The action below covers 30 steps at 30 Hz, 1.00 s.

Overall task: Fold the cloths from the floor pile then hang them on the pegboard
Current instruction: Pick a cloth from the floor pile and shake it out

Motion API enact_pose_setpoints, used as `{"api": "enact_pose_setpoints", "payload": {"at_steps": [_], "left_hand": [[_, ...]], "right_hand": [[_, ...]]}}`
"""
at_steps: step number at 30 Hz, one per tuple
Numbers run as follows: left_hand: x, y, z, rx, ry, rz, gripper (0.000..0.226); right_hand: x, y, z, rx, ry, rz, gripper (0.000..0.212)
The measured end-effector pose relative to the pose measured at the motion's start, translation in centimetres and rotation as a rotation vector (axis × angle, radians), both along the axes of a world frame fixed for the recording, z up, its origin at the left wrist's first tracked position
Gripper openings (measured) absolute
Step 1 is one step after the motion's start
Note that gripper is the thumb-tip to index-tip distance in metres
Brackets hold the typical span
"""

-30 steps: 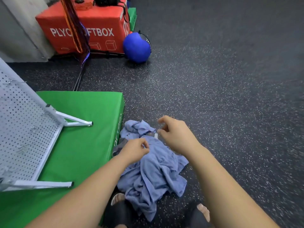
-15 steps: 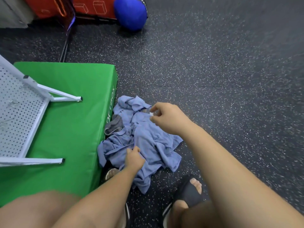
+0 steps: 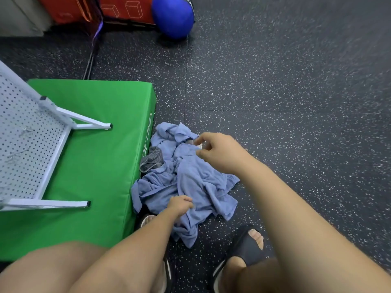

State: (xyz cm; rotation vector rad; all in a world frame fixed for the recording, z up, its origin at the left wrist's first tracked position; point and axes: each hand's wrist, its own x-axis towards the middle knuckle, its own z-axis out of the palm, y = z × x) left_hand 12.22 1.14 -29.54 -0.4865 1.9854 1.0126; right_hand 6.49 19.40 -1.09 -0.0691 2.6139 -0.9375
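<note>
Cloths (image 3: 190, 180) of pale blue are heaped in a crumpled pile on the speckled dark floor (image 3: 285, 98), pressed against the right-hand side wall of the green mat (image 3: 95, 144). A grey striped cloth (image 3: 151, 160) is tucked at the pile's left edge, touching that same wall of the mat. The left hand (image 3: 179, 205) is closed in a fist on a fold of blue fabric at the near side of the pile, the cloth bunched under the knuckles. The right hand (image 3: 220, 153) is held over the far part of the pile, thumb and forefinger pinched around a small pale tag or corner; whether the fabric itself is gripped cannot be told. The white pegboard (image 3: 27, 140) is stood on top of the mat, at its left part, with two white feet stretched across the green cover toward the pile. No cloth is seen on the pegboard. Two feet in dark sandals (image 3: 243, 248) are planted on the floor just nearer than the pile, one partly hidden by blue fabric beside the mat's near corner. Beyond the mat's far edge, well apart from it, a blue ball (image 3: 172, 16) is rested against a red box (image 3: 127, 9).
</note>
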Motion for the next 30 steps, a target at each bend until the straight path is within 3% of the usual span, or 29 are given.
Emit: {"api": "enact_pose_setpoints", "payload": {"at_steps": [3, 4, 6, 8, 12, 15, 22, 24, 27, 30], "left_hand": [[-0.1, 0.1, 0.2, 0.057, -0.121, -0.057, 0.050], [-0.2, 0.2, 0.3, 0.088, -0.141, -0.068, 0.044], [-0.3, 0.6, 0.0, 0.109, -0.098, -0.027, 0.006], [-0.7, 0.9, 0.3, 0.127, 0.004, 0.059, 0.019], [-3.3, 0.9, 4.1, 0.195, 0.069, 0.158, 0.008], [-6.1, 1.2, 8.3, 0.274, 0.046, 0.232, 0.011], [-9.5, 1.8, 21.3, 0.421, 0.345, 0.336, 0.025], [-9.6, 1.8, 24.9, 0.488, 0.400, 0.368, 0.027], [-8.9, 1.8, 29.8, 0.649, 0.438, 0.427, 0.026], [-7.6, 1.9, 34.0, 0.837, 0.460, 0.478, 0.025]], "right_hand": [[0.1, -0.1, -0.1, 0.009, 0.004, 0.011, 0.030], [0.1, -0.2, 0.0, 0.007, 0.002, 0.022, 0.030], [0.1, -0.4, 0.1, -0.001, -0.013, 0.044, 0.030], [0.0, -0.4, 0.2, -0.004, -0.023, 0.051, 0.030], [-0.1, -0.3, 0.4, 0.015, -0.007, 0.051, 0.031], [-0.1, 0.1, 0.9, 0.026, 0.006, 0.028, 0.031], [1.0, 0.9, 2.3, 0.120, -0.005, -0.060, 0.034], [1.4, 0.7, 2.8, 0.101, -0.014, -0.068, 0.045], [2.0, -0.2, 3.9, 0.007, 0.078, -0.112, 0.071], [2.5, -2.0, 5.3, -0.097, 0.246, -0.245, 0.059]]}}
